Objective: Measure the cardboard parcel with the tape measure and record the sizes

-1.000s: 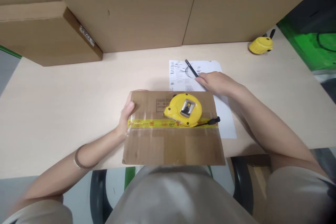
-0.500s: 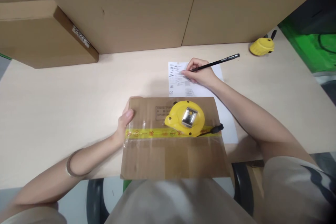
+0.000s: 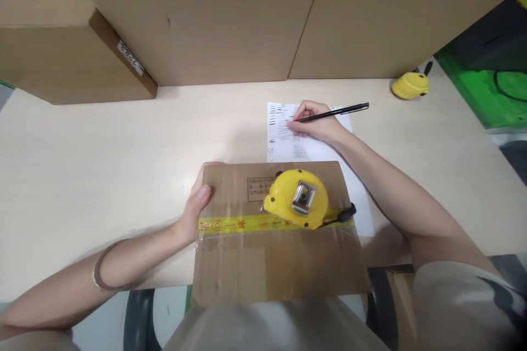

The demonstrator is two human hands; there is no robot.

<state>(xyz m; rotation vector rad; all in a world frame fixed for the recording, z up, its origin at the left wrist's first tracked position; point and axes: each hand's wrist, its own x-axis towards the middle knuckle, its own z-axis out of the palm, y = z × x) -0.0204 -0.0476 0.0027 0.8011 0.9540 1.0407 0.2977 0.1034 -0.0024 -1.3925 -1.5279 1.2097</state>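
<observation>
A flat cardboard box sealed with yellow printed tape lies at the table's near edge. A yellow tape measure rests on top of it. My left hand grips the box's left side, thumb on top. My right hand is closed on a black pen, its tip touching a white sheet of paper with handwritten lines, just beyond the box.
Large cardboard boxes stand along the back of the light wooden table, another box at the back left. A second yellow tape measure lies at the back right. A green bin is at the right.
One second ago my right hand reached for the pen lying on the paper. It has since picked the pen up and set its tip on the sheet. My left hand stays on the box.
</observation>
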